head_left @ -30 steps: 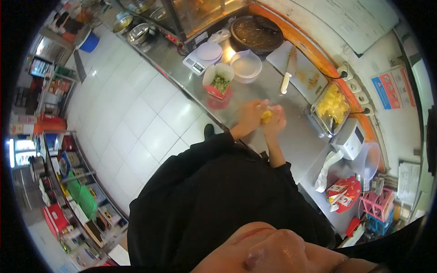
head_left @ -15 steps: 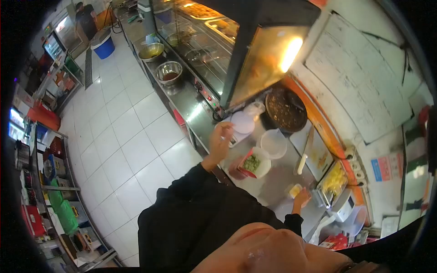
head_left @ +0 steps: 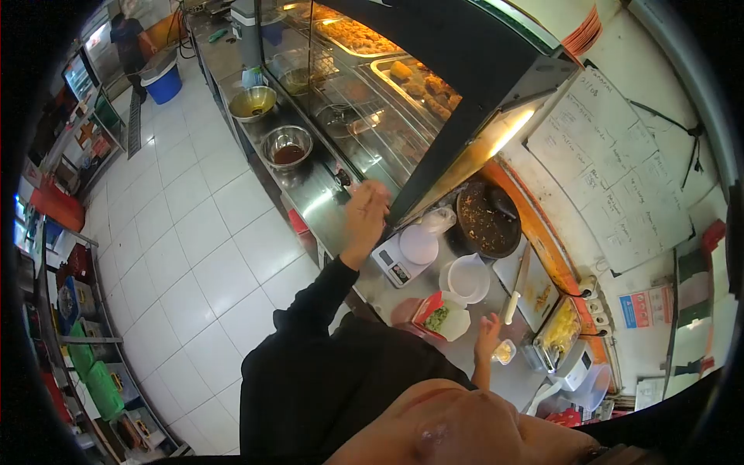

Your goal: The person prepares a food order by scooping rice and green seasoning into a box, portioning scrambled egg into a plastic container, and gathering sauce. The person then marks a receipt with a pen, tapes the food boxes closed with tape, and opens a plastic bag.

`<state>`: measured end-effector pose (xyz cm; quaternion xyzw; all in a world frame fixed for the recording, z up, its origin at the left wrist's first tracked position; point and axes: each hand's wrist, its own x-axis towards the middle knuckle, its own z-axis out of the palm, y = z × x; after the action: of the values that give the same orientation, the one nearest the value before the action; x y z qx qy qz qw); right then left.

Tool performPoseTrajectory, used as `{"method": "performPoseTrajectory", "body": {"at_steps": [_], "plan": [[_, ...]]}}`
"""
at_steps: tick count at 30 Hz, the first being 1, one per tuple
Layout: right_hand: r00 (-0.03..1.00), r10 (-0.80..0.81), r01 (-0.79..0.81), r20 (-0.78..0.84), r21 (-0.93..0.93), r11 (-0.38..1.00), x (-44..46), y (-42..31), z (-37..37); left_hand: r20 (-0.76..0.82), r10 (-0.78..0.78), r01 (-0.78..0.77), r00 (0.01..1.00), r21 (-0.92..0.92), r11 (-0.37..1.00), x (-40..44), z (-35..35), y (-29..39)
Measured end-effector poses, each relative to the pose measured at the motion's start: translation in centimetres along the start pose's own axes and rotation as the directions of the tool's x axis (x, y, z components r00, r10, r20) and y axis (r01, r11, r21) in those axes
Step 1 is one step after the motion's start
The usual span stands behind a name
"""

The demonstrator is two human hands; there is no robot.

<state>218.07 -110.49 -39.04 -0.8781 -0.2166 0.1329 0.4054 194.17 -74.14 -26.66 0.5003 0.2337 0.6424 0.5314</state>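
My left hand (head_left: 367, 213) is raised over the counter by the lower corner of the glass display cabinet (head_left: 434, 132); motion smears its fingers. Down at the right, my right hand (head_left: 488, 335) has its fingers apart and holds nothing. Right beside it stands a small clear cup with yellow content (head_left: 504, 352). A red and white box of chopped greens (head_left: 439, 318) stands left of that hand. Behind the box are a translucent bowl (head_left: 466, 279) and a white digital scale (head_left: 406, 256). A knife with a pale handle (head_left: 513, 307) lies by the cutting board (head_left: 535, 298).
Two metal bowls (head_left: 253, 104) (head_left: 287, 147) stand along the counter. A dark round pan (head_left: 488, 221) is near the wall. To the right are a container of yellow food (head_left: 559, 329) and a white device (head_left: 573, 367). A person (head_left: 130, 46) stands at the back left beside a blue bucket (head_left: 162, 84).
My hands have parted from the yellow item, which now stands on the counter. The left hand has moved up past the scale to the cabinet corner. The view has swung toward the cabinet.
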Motion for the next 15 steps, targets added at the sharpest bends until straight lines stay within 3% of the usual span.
{"method": "performPoseTrajectory", "body": {"at_steps": [1, 4, 6, 9, 11, 14, 15], "plan": [[0.988, 0.089, -0.110, 0.126, 0.164, 0.980, -0.4, -0.5, 1.1, 0.054, -0.031, 0.031, 0.998, -0.011, 0.999, -0.6, 0.1, -0.2], [0.965, -0.114, 0.030, 0.238, 0.332, 0.943, -2.4, -2.3, 4.4, 0.096, -0.126, 0.132, 0.987, -0.062, 0.989, -2.8, -0.1, -2.7], [0.957, -0.070, -0.011, 0.282, 0.275, 0.961, -3.5, -4.6, 5.3, 0.065, -0.235, 0.242, 0.970, -0.121, 0.963, -4.1, -0.5, -2.8], [0.975, -0.029, -0.017, 0.221, 0.204, 0.979, -4.0, -3.7, 6.6, 0.050, -0.438, 0.436, 0.898, 0.048, 0.899, -5.0, -2.0, -2.0], [0.983, 0.075, -0.107, 0.165, 0.196, 0.975, -3.5, -2.5, 6.4, 0.041, -0.354, 0.354, 0.934, 0.017, 0.935, -5.8, -2.2, -3.4], [0.979, 0.062, -0.140, 0.194, 0.419, 0.897, -2.8, -0.4, 6.0, 0.052, -0.308, 0.308, 0.950, 0.022, 0.951, -6.4, -2.3, -4.0], [0.986, 0.055, -0.102, 0.155, 0.309, 0.946, -2.9, 0.5, 6.1, 0.068, -0.297, 0.294, 0.952, 0.053, 0.954, -6.3, -2.4, -4.1]]}}
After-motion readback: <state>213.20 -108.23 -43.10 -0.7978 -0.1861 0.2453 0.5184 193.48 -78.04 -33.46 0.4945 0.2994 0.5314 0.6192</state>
